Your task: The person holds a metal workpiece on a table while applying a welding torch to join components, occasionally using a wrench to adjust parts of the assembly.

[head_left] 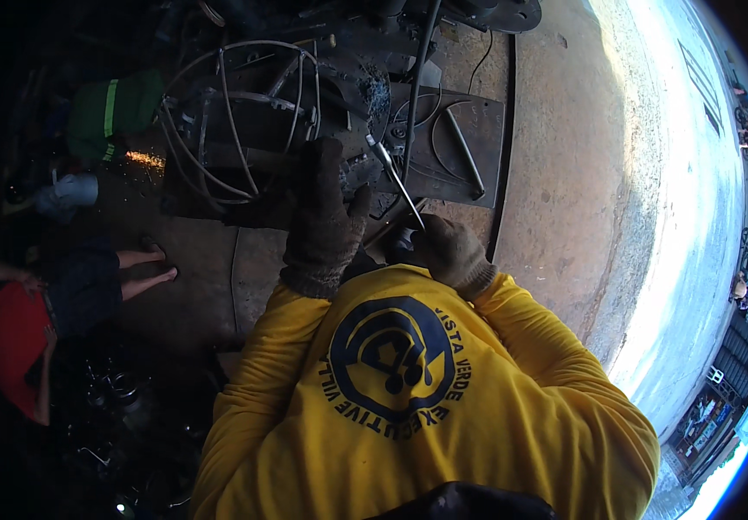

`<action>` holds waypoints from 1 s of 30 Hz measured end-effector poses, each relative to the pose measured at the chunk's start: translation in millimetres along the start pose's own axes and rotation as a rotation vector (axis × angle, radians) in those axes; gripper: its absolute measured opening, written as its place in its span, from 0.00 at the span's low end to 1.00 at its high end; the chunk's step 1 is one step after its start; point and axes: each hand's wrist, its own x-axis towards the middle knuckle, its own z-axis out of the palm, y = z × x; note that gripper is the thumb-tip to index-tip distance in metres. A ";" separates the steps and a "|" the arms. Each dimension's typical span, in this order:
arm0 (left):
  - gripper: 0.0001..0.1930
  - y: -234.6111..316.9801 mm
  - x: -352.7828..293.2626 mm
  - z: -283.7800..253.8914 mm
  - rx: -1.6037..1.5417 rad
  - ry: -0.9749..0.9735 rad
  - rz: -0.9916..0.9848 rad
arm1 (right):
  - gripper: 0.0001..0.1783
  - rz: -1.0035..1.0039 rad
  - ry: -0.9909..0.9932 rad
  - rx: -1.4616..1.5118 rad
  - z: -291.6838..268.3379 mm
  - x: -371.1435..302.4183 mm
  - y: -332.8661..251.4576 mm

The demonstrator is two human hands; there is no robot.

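While the gloved right hand (450, 251) grips the near end of a slim metal rod (402, 186) angled over the steel worktable (478, 121), the gloved left hand (322, 208), fingers extended and seemingly empty, is best clear of its tip.

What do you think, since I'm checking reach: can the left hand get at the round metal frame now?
Probably yes: the gloved left hand appears empty and beside the frame, with nothing visible between them, though depth is hard to judge.

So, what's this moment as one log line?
brown-gloved left hand: open, near round grey metal frame | brown-gloved right hand: holding slim silvery metal rod
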 end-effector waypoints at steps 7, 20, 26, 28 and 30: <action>0.43 -2.4 -2.4 0.2 -0.060 -0.009 -0.035 | 0.23 -0.063 -0.048 0.028 -3.4 0.1 -8.1; 0.44 -5.0 -2.0 -1.6 -0.048 -0.013 -0.027 | 0.27 -0.001 -0.048 0.055 7.2 -1.9 0.0; 0.45 -6.6 -0.8 -1.1 0.006 0.007 -0.005 | 0.28 -0.058 0.033 0.083 8.5 -3.1 -1.7; 0.45 -5.8 -0.3 -1.4 -0.024 0.010 -0.005 | 0.25 -0.021 -0.024 -0.049 2.2 2.6 -8.0; 0.44 -5.6 0.0 -2.7 -0.077 0.018 -0.029 | 0.23 -0.036 -0.015 -0.085 1.6 4.6 -6.6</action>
